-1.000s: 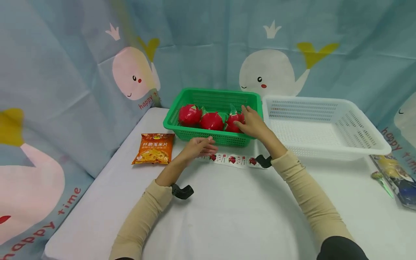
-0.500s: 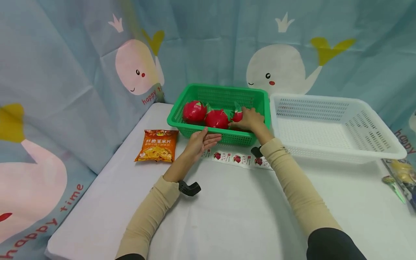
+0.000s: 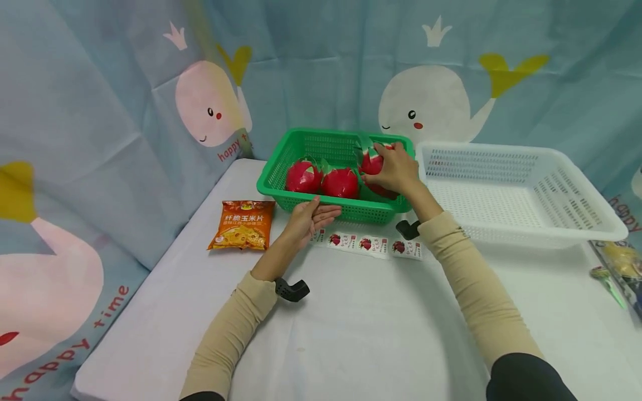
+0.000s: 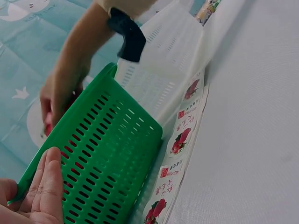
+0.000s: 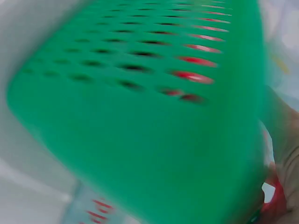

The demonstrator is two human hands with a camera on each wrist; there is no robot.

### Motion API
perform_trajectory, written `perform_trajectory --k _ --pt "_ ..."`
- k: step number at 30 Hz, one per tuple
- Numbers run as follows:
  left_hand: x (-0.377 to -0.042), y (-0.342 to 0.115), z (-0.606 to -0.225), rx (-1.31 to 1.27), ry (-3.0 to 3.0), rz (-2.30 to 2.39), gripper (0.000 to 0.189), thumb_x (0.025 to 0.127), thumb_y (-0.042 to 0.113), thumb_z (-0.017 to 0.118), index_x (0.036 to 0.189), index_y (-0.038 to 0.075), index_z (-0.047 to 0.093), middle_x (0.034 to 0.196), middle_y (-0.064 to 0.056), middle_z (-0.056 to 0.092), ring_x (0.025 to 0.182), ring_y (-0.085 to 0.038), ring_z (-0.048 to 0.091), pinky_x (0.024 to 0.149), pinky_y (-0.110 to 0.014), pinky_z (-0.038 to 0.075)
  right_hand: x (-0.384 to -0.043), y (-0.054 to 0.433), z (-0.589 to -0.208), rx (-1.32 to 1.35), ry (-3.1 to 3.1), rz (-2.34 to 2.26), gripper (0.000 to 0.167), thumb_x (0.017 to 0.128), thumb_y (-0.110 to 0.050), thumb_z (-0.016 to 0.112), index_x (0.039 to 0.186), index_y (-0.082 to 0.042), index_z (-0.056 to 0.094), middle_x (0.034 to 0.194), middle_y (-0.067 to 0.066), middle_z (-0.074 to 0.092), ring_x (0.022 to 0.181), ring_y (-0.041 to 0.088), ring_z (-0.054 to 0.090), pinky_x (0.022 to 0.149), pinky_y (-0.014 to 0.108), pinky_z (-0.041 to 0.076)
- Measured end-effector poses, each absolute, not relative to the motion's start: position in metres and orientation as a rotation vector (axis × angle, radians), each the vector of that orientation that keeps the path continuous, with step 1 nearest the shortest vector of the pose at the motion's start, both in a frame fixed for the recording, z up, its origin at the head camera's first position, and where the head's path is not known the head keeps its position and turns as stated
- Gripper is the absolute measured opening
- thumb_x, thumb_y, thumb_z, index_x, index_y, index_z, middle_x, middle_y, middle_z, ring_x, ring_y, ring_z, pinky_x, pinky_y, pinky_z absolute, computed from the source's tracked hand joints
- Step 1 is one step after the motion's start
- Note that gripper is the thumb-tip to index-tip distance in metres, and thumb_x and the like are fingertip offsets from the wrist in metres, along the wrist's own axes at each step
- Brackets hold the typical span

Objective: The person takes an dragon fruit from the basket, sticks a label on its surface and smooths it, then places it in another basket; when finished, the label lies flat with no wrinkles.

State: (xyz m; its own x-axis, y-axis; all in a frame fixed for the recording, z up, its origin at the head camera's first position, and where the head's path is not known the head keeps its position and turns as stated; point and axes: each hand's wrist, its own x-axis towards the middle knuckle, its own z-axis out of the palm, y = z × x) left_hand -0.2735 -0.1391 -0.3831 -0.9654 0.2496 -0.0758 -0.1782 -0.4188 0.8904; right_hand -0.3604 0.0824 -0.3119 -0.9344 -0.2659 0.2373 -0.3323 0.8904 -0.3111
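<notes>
In the head view, my right hand grips a plastic-wrapped dragon fruit over the right end of the green basket. More red shows under that hand; whether it is the same fruit, I cannot tell. Two further wrapped dragon fruits, a left one and a middle one, lie in the basket. My left hand, fingers straight, is at the basket's front wall, thumb near the rim. The left wrist view shows these fingers beside the slotted wall. The right wrist view is blurred, mostly basket wall.
A white basket stands right of the green one. A strip of dragon fruit labels lies in front. An orange corn-chip bag is at the left. A small green-handled item and a clear bag lie far right.
My right hand has come down into the green basket, taken hold of the right dragon fruit and raised it slightly. The left hand has moved up to the basket's front wall.
</notes>
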Motion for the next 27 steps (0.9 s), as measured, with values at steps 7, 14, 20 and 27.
perform_trajectory --k 7,14,20,27 --pt "-0.276 -0.139 -0.382 0.092 1.456 2.471 0.04 0.1 0.025 0.035 0.12 -0.009 0.045 0.093 -0.005 0.071 0.085 -0.014 0.07 0.075 -0.023 0.053 -0.306 0.116 -0.275 0.672 -2.819 0.723 0.082 0.071 -0.044 0.073 0.142 -0.023 0.036 0.13 0.016 0.042 0.112 0.033 0.045 0.081 0.051 0.051" --pt "-0.281 -0.142 -0.377 0.096 1.38 2.468 0.034 0.1 0.024 0.034 0.112 -0.004 0.05 0.093 -0.007 0.071 0.085 -0.015 0.07 0.073 -0.023 0.054 -0.231 0.148 -0.288 0.977 -2.769 0.791 0.076 0.066 -0.034 0.08 0.134 -0.023 0.048 0.125 0.008 0.046 0.105 0.026 0.052 0.074 0.042 0.055" --pt "-0.284 -0.148 -0.375 0.128 1.335 2.449 0.031 0.099 0.024 0.035 0.107 -0.002 0.051 0.096 -0.009 0.071 0.086 -0.016 0.07 0.073 -0.023 0.054 -0.184 0.149 -0.329 1.214 -2.816 0.626 0.075 0.063 -0.043 0.079 0.131 -0.028 0.051 0.125 0.005 0.046 0.1 0.021 0.055 0.069 0.028 0.054" --pt "-0.284 -0.145 -0.378 0.137 1.347 2.423 0.03 0.1 0.023 0.035 0.106 -0.001 0.052 0.098 -0.008 0.071 0.088 -0.016 0.069 0.075 -0.023 0.053 -0.176 0.137 -0.362 1.363 -2.815 0.544 0.074 0.064 -0.05 0.076 0.131 -0.031 0.05 0.126 0.001 0.047 0.106 0.014 0.051 0.07 0.024 0.052"
